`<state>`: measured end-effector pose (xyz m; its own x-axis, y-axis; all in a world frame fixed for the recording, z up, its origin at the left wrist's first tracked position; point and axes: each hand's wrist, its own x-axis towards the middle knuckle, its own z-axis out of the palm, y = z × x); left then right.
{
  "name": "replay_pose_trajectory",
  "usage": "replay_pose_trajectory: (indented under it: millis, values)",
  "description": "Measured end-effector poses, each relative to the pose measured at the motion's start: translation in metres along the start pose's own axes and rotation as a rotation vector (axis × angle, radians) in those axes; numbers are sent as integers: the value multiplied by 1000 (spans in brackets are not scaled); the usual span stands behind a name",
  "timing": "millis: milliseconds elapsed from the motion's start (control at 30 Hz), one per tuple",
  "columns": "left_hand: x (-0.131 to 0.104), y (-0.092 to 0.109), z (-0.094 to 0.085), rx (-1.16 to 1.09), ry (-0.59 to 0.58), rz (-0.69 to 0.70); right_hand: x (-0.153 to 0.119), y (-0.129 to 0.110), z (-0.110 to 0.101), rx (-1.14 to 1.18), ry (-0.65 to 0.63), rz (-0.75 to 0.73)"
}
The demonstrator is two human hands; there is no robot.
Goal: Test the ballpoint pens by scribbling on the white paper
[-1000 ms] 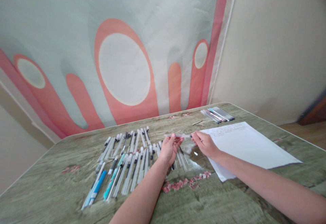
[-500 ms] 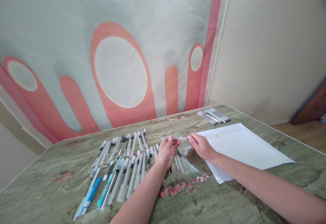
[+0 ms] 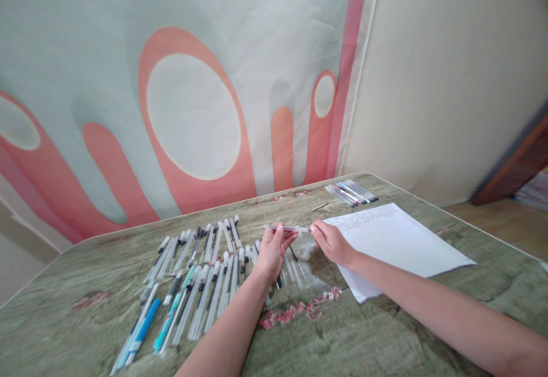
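A slim clear pen [image 3: 302, 229] is held level between my two hands, above the middle of the table. My left hand [image 3: 274, 249] pinches its barrel between thumb and fingers, and the pen's left end sticks out past the thumb. At the pen's right end, my right hand [image 3: 330, 242] has its fingers closed on it; a thin dark tip shows by those fingers. Whether the right hand grips a cap or the barrel itself, I cannot tell. Below my left hand lie several loose pens and parts [image 3: 293, 268], partly hidden by that hand and forearm.
Two rows of clear pens [image 3: 220, 283] lie left of my hands, with a blue pen [image 3: 144, 329] and a teal pen [image 3: 174, 308] among the nearer ones. Right of them is a white paper sheet [image 3: 402, 245] with writing. A neat pen group [image 3: 351, 192] lies behind it on the wood-patterned table [image 3: 299, 343].
The view has turned slightly to the right, so everything sits further left in it. Both hands keep their hold on the pen, with little other visible change.
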<state>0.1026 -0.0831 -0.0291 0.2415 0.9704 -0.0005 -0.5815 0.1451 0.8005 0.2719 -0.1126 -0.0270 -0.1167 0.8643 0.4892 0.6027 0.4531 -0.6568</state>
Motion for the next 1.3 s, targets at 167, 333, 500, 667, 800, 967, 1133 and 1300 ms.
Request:
replay_pose_trajectory:
  millis: [167,333,500,667,800,967,1133,1300]
  values:
    - [0,1,1,1,24,11,0,1,1,69,-6,73]
    - [-1,5,4,-7,46,12,0,-3,-2,29,31,16]
    - [-2,4,6,-2,25,14,0,2,2,194,-53,110]
    - [-1,1,4,-22,38,15,1,6,6,347,-54,166]
    - [0,2,2,-17,34,26,2,3,3,245,-12,75]
    - [0,1,2,6,23,33,2,0,1,146,-16,60]
    - [-1,1,3,4,20,31,2,7,6,314,-90,211]
    - [0,2,3,-10,24,21,1,4,3,276,-50,105]
